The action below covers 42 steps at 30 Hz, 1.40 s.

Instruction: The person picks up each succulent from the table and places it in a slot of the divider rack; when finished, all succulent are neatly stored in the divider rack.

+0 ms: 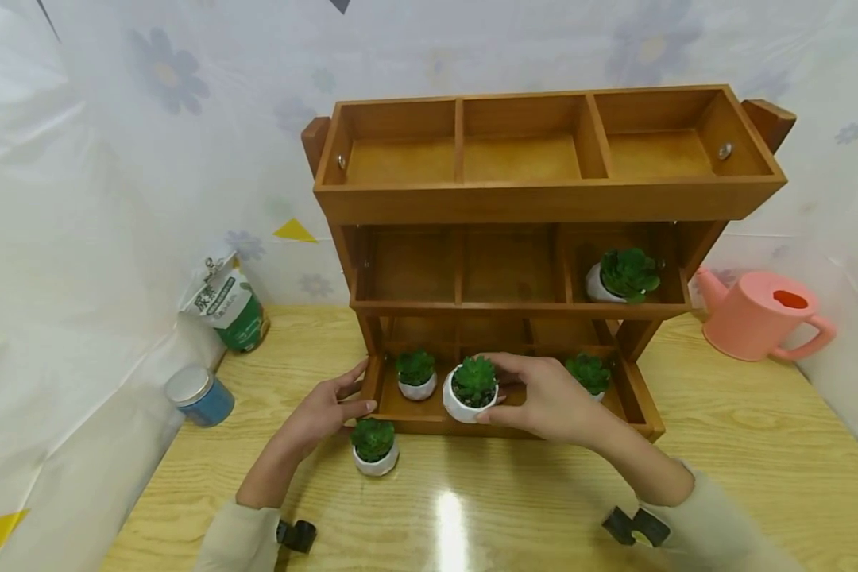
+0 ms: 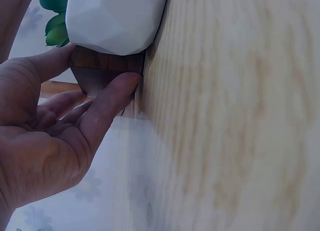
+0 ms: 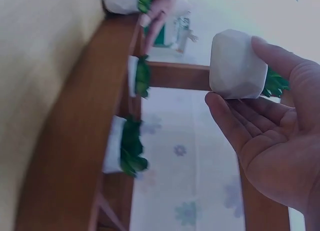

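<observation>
My right hand (image 1: pixel 554 397) holds a potted succulent (image 1: pixel 473 383) in a white faceted pot, raised in front of the bottom tier of a wooden shelf (image 1: pixel 543 206). In the right wrist view its white pot (image 3: pixel 237 66) sits between thumb and fingers. My left hand (image 1: pixel 318 417) grips the bottom tier's front left corner (image 2: pixel 100 63), thumb and fingers on either side of the wood. Just in front of that corner, another potted succulent (image 1: pixel 375 447) stands on the table. Inside the bottom tier are a left succulent (image 1: pixel 416 373) and a right succulent (image 1: pixel 588 373), partly hidden by my right hand.
One more succulent (image 1: pixel 624 276) sits in the middle tier's right compartment. A pink watering can (image 1: pixel 758 318) stands right of the shelf. At the left are a green and white bag (image 1: pixel 232 306) with a clip and a blue jar (image 1: pixel 203 397) on the wooden table (image 1: pixel 372 532).
</observation>
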Motion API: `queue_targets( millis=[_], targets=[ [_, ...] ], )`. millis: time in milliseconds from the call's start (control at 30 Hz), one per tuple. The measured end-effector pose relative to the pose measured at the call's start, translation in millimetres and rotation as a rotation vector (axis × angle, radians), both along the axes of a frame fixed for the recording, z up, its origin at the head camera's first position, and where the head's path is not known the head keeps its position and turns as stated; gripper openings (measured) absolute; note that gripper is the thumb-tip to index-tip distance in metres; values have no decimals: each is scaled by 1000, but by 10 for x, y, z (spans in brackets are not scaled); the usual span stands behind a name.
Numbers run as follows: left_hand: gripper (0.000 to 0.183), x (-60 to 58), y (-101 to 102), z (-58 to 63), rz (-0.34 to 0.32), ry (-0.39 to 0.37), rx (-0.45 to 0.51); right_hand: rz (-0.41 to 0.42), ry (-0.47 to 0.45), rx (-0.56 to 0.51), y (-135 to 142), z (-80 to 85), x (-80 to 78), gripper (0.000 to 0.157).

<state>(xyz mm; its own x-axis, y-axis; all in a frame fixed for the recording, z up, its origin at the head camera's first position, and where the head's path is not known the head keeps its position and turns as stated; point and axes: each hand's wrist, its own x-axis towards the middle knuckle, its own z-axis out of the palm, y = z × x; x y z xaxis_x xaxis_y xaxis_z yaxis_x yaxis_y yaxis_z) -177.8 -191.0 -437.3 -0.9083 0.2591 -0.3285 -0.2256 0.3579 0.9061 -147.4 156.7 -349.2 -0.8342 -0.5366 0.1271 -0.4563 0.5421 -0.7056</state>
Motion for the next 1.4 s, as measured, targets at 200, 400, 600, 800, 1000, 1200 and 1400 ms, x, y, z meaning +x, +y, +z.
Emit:
queue_targets(
  millis=[200,400,600,800,1000,1200,1400],
  targets=[
    [75,-1,5,10,-3,4,-8,-68,41,38,93,193,-29,65],
    [74,2,5,22,-6,3,-5,-108,74,47,170,415,-43,61],
    [74,-1,17,38,-5,-3,-5,-132,91,31,269,652,-53,61],
    [74,6,21,41,-8,-1,-8,-157,125,56,314,852,-81,61],
    [75,22,3,45,-1,9,-10,-185,125,59,318,990,-157,65],
    [75,30,5,50,-5,12,-10,-231,115,48,331,1051,-265,65],
    [74,26,11,43,-4,5,-13,-278,139,58,322,1067,-367,69]
  ],
)
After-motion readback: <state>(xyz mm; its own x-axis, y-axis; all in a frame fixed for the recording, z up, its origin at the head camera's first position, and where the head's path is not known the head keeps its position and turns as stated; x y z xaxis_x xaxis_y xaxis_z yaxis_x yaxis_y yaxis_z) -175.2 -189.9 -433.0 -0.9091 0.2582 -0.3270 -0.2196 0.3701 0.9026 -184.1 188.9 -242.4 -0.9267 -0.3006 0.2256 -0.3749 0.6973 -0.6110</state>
